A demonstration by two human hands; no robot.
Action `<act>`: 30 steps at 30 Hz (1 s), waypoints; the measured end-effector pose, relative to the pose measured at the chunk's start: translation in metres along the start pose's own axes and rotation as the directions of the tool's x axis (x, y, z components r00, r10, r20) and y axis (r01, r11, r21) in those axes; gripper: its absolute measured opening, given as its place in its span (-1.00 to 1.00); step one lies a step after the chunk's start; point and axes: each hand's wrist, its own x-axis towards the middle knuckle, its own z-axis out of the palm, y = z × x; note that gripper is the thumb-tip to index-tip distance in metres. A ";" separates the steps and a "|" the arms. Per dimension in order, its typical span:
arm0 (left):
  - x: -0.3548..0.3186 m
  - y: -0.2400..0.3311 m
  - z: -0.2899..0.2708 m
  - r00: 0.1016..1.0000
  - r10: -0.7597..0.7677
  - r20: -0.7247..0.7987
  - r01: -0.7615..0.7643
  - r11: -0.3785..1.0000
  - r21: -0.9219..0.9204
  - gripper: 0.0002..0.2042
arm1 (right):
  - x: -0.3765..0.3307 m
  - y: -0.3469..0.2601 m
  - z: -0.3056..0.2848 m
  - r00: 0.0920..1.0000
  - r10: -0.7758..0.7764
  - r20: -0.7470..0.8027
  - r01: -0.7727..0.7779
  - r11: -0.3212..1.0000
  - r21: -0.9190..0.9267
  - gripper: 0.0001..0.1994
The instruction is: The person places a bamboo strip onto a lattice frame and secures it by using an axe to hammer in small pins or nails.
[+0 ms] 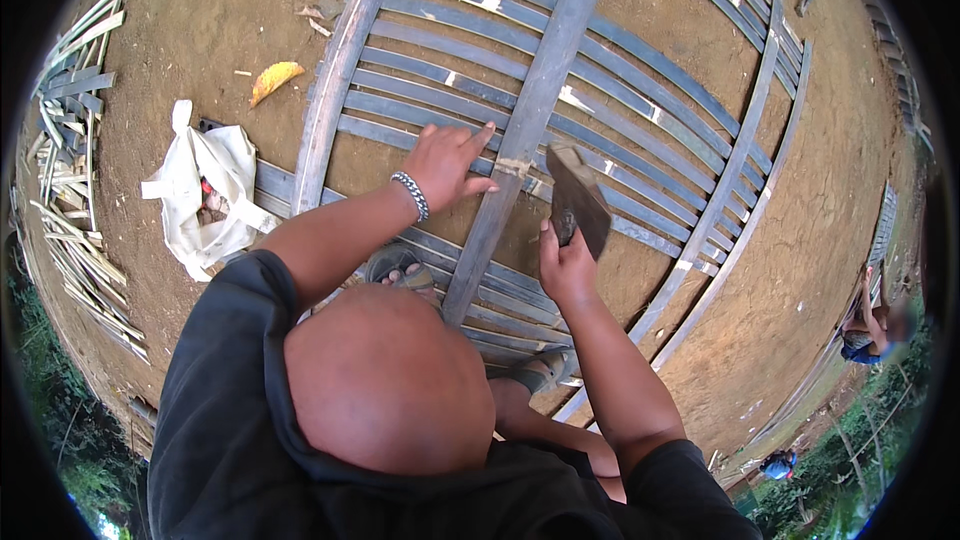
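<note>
A lattice of dark bamboo-like slats (445,112) lies on the ground, with wider strips crossing it. My left hand (450,162), with a chain bracelet at its wrist, is over the slats beside the middle cross strip (555,55). Its index finger is stretched out and the thumb stands apart; whether it touches the strip I cannot tell. To the right of that strip, my right hand (567,262) is closed round a broad-bladed chopping knife (580,195), dark and wide, held above the slats. Its handle is mostly hidden.
Left of the lattice sits a white bag (205,195) with small items inside. A yellow leaf (275,80) lies behind it. Split strips (85,170) are piled at the far left. My sandaled feet (405,268) rest by the near slats. Another person (868,330) is at the far right.
</note>
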 end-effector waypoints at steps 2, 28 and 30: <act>-0.006 -0.002 0.002 0.999 0.013 -0.039 -0.013 1.000 -0.001 -0.15 | -0.007 0.004 -0.002 0.986 -0.160 -0.036 0.161 0.987 0.022 -0.54; -0.035 0.003 -0.012 0.983 0.011 0.181 -0.030 0.994 0.105 -0.14 | -0.015 0.024 0.005 1.000 0.000 0.010 0.000 0.996 0.086 -0.59; -0.035 0.004 -0.013 0.982 0.010 0.186 -0.028 0.995 0.099 -0.14 | -0.012 0.024 0.004 0.999 -0.042 -0.014 0.044 0.995 0.091 -0.56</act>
